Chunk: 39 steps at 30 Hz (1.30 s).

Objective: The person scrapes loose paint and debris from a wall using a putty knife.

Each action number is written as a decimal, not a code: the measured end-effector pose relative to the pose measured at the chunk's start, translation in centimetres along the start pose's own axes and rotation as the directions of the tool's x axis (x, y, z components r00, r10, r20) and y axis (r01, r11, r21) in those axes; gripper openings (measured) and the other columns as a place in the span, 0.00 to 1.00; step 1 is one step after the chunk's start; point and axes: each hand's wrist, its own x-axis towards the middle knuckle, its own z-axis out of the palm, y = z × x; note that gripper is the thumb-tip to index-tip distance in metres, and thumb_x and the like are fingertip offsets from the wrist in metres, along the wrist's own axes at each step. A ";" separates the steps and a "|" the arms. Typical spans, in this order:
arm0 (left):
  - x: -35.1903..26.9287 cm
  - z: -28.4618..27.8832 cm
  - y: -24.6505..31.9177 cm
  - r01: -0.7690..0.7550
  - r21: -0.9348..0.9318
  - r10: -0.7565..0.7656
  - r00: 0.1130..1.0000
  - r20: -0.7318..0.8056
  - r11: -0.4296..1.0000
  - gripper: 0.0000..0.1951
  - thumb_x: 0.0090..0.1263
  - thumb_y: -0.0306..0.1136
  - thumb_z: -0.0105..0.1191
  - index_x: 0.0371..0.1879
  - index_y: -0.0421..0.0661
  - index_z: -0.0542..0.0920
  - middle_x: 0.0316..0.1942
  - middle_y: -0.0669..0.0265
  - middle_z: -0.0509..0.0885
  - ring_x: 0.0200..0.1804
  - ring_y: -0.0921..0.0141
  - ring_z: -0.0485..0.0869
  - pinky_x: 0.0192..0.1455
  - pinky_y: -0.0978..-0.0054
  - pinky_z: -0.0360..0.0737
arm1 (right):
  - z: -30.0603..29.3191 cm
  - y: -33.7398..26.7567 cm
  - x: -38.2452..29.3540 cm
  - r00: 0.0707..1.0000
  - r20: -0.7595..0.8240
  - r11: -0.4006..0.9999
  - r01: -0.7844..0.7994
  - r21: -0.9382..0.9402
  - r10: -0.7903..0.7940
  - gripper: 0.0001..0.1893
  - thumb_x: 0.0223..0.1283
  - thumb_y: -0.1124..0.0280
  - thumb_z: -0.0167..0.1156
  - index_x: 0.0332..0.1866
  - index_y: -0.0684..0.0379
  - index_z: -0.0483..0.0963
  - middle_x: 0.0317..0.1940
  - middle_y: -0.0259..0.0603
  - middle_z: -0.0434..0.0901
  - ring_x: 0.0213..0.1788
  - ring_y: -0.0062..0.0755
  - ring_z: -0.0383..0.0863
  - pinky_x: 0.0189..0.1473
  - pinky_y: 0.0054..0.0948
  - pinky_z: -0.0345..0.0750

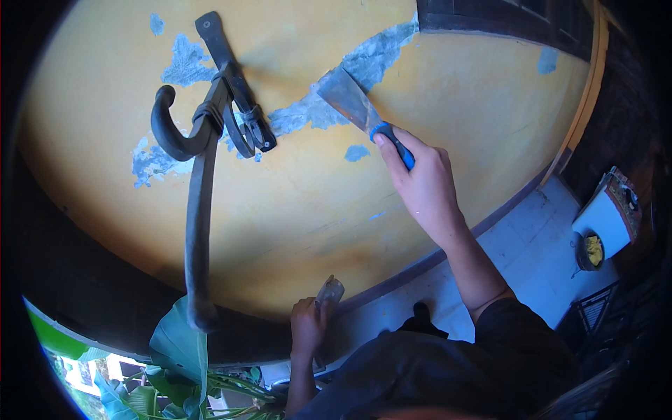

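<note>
My right hand (428, 178) grips the blue and black handle of a putty knife (349, 100). Its broad metal blade lies over a bare grey patch (310, 107) in the yellow painted wall (294, 210). Lower down, my left hand (308, 324) is closed around a second flat tool (331, 291) with a greyish, dirty blade, perhaps another scraper; its handle is mostly hidden by the fingers. More grey patches with ragged paint edges show left of the knife and around a dark metal wall bracket.
The dark metal bracket (200, 210) with a curled hook juts out from the wall at left. A large-leaved plant (181, 341) stands below it. A dark wooden frame (504, 23) borders the wall above. At right are a pot with yellow contents (593, 252) and a white-sided stand (604, 215) on the tiled floor.
</note>
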 end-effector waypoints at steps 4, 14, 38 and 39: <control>-0.3 0.2 0.2 -0.003 -0.014 0.003 1.000 0.004 1.000 0.11 0.75 0.33 0.55 0.36 0.37 0.82 0.34 0.49 0.82 0.40 0.48 0.81 0.47 0.52 0.77 | 0.2 0.6 -0.3 0.997 -0.071 0.999 0.030 -0.012 -0.031 0.13 0.72 0.63 0.62 0.45 0.65 0.82 0.23 0.55 0.80 0.22 0.54 0.79 0.27 0.39 0.74; 0.8 -0.3 0.7 -0.010 -0.054 0.005 0.996 -0.085 0.998 0.10 0.75 0.33 0.54 0.40 0.38 0.83 0.34 0.51 0.82 0.40 0.49 0.80 0.47 0.52 0.76 | 0.4 -0.4 0.1 1.000 0.003 0.999 -0.021 0.032 0.021 0.13 0.73 0.63 0.62 0.44 0.65 0.81 0.24 0.55 0.81 0.24 0.55 0.81 0.27 0.39 0.76; -0.3 -0.3 0.4 -0.011 -0.047 0.009 0.999 -0.040 0.999 0.10 0.75 0.32 0.54 0.39 0.37 0.83 0.34 0.51 0.82 0.39 0.50 0.81 0.46 0.53 0.77 | 3.0 1.7 -0.8 0.994 -0.095 0.995 0.065 0.080 -0.058 0.13 0.73 0.64 0.62 0.46 0.66 0.81 0.22 0.54 0.81 0.22 0.49 0.82 0.27 0.38 0.76; -0.8 -0.2 0.5 -0.010 -0.052 0.008 0.999 -0.048 0.999 0.10 0.75 0.33 0.55 0.39 0.37 0.83 0.34 0.51 0.82 0.39 0.50 0.81 0.46 0.53 0.77 | 2.9 1.3 -0.9 0.998 -0.063 0.996 0.016 0.089 -0.010 0.13 0.73 0.64 0.62 0.47 0.66 0.81 0.22 0.54 0.81 0.23 0.49 0.82 0.28 0.38 0.76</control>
